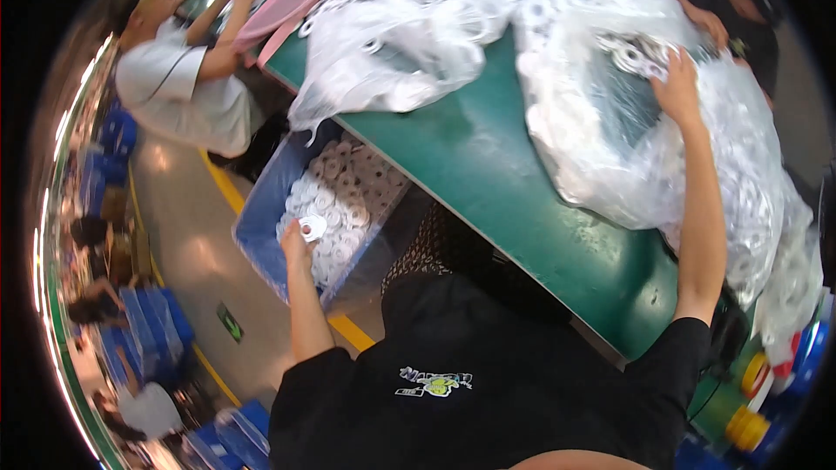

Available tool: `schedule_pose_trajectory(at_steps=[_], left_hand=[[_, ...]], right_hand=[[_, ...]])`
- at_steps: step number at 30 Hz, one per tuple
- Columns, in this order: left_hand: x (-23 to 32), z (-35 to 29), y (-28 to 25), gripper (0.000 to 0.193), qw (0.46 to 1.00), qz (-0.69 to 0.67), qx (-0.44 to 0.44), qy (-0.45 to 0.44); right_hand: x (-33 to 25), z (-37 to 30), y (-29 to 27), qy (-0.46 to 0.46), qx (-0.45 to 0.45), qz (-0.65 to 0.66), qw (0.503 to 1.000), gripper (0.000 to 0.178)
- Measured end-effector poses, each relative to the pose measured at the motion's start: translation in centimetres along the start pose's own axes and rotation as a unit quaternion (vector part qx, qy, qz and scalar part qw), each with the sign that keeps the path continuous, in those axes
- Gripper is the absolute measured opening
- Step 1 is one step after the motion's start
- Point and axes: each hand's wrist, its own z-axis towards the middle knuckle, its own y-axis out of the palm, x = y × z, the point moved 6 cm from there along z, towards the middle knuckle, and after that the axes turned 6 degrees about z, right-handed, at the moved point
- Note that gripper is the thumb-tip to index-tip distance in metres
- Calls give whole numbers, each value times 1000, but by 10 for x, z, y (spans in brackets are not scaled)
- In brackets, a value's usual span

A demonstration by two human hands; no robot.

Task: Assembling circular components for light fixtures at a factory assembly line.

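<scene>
My left hand is closed on a white ring-shaped part with a round hole in its middle. It hangs over a blue crate, low at the table's left side, where many similar white discs lie heaped. My right hand reaches into the mouth of a large clear plastic bag on the table. Its thumb and fingers look apart, close against white ring parts inside. Blur and the bag hide just what those fingertips touch.
A second bag of rings lies on the green table, with a pink basket beyond it. Co-workers stand at the far left and far right. Yellow-topped containers stand at lower right; blue crates line the left.
</scene>
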Motion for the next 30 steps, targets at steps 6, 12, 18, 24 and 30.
schedule_pose_trajectory(at_steps=[6, 12, 18, 24, 30], left_hand=[[-129, 34, -63, 30, 941, 330, 47, -55], [105, -94, 64, 14, 891, 116, 87, 429], [276, -256, 205, 15, 660, 161, -193, 708], [277, -126, 300, 25, 546, 571, -68, 609], [303, -180, 330, 32, 529, 647, -112, 537]], right_hand=[[-19, 8, -2, 56, -117, -89, 988, 38], [-18, -10, -17, -16, -12, -38, 999, 25], [-32, -9, -21, 36, -109, -33, 993, 26], [-32, -18, -86, 129, 186, 160, 961, 26], [-62, -7, -119, 172, 254, 472, 826, 33]])
